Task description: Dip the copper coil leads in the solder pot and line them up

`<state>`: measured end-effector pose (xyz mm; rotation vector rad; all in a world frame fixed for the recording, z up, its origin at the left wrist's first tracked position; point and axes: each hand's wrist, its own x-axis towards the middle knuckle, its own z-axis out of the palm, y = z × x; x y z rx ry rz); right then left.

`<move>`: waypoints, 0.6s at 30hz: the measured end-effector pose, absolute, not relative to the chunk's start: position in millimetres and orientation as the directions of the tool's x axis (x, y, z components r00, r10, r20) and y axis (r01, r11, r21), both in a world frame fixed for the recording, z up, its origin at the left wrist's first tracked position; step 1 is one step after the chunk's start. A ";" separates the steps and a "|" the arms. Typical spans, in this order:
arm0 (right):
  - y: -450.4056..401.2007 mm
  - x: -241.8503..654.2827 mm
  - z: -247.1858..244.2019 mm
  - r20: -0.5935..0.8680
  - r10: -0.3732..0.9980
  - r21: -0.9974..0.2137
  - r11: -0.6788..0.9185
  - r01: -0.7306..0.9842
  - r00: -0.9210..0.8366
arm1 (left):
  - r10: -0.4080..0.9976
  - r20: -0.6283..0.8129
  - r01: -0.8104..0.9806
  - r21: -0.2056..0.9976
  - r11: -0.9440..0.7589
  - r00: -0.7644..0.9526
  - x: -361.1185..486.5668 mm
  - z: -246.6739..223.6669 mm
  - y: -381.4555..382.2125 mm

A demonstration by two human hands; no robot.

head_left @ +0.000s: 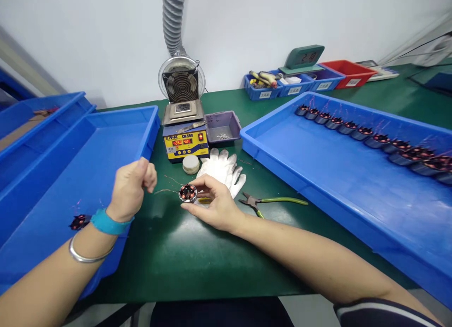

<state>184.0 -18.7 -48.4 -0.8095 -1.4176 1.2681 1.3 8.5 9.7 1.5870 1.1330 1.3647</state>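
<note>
A small round motor stator (187, 193), with a silvery rim, dark insulation and copper windings, is gripped between the thumb and fingers of my right hand (215, 204). Thin copper wires (165, 191) stick out from its left side. My left hand (132, 188) is closed with curled fingers, left of those wire ends; whether anything is pinched in it is hidden. Below my left wrist, another stator (78, 222) lies in the left blue tray (141, 129). White gloves (221, 169) lie just behind my right hand, and green-handled cutting pliers (252, 201) to its right.
A yellow soldering unit (186, 143) stands behind the hands, with a fume fan (181, 84) above. Beside it are a grey bin (224, 124) and a round tin (191, 165). The right blue tray (282, 152) holds a row of stators (360, 133). Tool boxes (264, 92) line the wall.
</note>
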 end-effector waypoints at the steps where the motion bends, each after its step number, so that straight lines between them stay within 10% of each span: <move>1: -18.8 183.7 -48.3 0.256 0.935 -0.964 0.226 -0.141 -0.244 | 0.947 0.287 0.205 0.927 -0.313 0.145 0.1 9.4 7.5; 8: -20.0 185.5 -47.4 0.313 0.910 -0.949 0.309 -0.059 -0.272 | 0.934 0.229 0.567 0.746 -0.349 0.273 8.0 13.2 -3.4; 14: -15.9 187.7 -44.6 0.264 0.929 -0.964 0.251 -0.083 -0.260 | 0.875 0.458 0.296 0.867 -0.400 -0.160 -6.7 21.6 8.9; 18: -5.2 192.1 -33.9 0.174 0.954 -0.975 0.133 -0.176 -0.244 | 0.959 0.285 0.443 0.861 -0.252 -0.008 3.4 17.1 3.9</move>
